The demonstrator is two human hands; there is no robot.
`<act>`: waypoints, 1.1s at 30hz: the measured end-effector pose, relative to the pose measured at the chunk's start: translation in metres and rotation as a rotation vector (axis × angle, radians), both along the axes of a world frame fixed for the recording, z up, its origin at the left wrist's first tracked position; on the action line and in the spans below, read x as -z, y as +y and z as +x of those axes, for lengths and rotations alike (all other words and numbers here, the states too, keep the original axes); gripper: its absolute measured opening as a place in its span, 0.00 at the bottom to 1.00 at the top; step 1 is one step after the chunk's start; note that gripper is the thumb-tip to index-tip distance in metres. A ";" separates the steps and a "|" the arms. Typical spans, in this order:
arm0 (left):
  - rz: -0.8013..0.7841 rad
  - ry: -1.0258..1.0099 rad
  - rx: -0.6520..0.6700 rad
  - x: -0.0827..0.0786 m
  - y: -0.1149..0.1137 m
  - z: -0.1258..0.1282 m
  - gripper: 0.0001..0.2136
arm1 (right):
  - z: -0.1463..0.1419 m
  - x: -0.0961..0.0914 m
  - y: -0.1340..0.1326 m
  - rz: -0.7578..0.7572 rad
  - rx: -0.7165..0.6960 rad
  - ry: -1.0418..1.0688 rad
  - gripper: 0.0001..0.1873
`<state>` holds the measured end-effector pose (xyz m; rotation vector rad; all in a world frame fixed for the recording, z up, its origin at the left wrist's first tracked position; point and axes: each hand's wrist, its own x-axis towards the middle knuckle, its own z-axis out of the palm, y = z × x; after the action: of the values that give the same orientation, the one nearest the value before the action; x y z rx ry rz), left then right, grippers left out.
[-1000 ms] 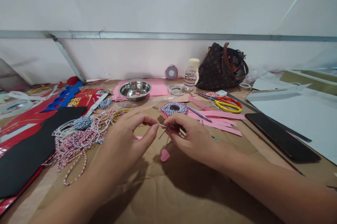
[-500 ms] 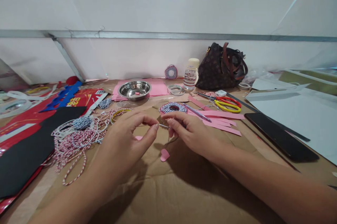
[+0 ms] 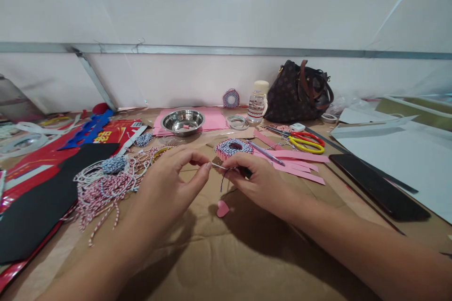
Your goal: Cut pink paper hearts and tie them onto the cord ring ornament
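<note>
Both hands meet over the brown cardboard (image 3: 226, 254) in the middle of the table. My left hand (image 3: 173, 185) pinches one end of a short blue-and-white twine piece (image 3: 222, 174) between thumb and forefinger. My right hand (image 3: 256, 181) pinches the other end, with a dark object I cannot make out under its fingers. A loose end of the twine hangs down between the hands. Just below lies a small pink paper heart (image 3: 222, 208). Behind the hands sits a pink ring wrapped in blue-and-white twine (image 3: 233, 147).
A tangle of red, blue and white twine (image 3: 106, 183) lies at the left by black and red sheets (image 3: 35, 197). Behind are a steel bowl (image 3: 182, 120), tape rolls (image 3: 238, 122), a bottle (image 3: 257, 101), a handbag (image 3: 298, 91), scissors (image 3: 305, 142), pink strips (image 3: 296, 164) and a phone (image 3: 379, 188).
The hands stay together pinching the twine. The loose end hangs down between them again, as a second ago. The view has shifted slightly.
</note>
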<state>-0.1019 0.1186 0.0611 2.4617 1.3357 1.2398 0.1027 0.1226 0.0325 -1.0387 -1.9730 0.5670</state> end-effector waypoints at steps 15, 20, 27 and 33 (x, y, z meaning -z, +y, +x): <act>0.000 -0.026 0.007 -0.002 0.001 0.000 0.04 | 0.000 -0.001 0.001 -0.217 -0.026 0.248 0.08; 0.011 -0.016 -0.007 -0.004 0.001 -0.002 0.04 | 0.000 -0.005 -0.001 -0.112 -0.020 0.127 0.07; 0.015 -0.025 -0.003 -0.005 0.001 -0.001 0.05 | 0.000 -0.006 -0.003 -0.012 0.001 -0.044 0.06; 0.008 -0.012 -0.031 -0.002 0.001 -0.002 0.04 | -0.001 -0.010 -0.003 -0.016 -0.014 -0.065 0.05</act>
<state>-0.1036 0.1197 0.0631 2.4444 1.3742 1.2664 0.1021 0.1192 0.0422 -1.0660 -2.0364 0.5643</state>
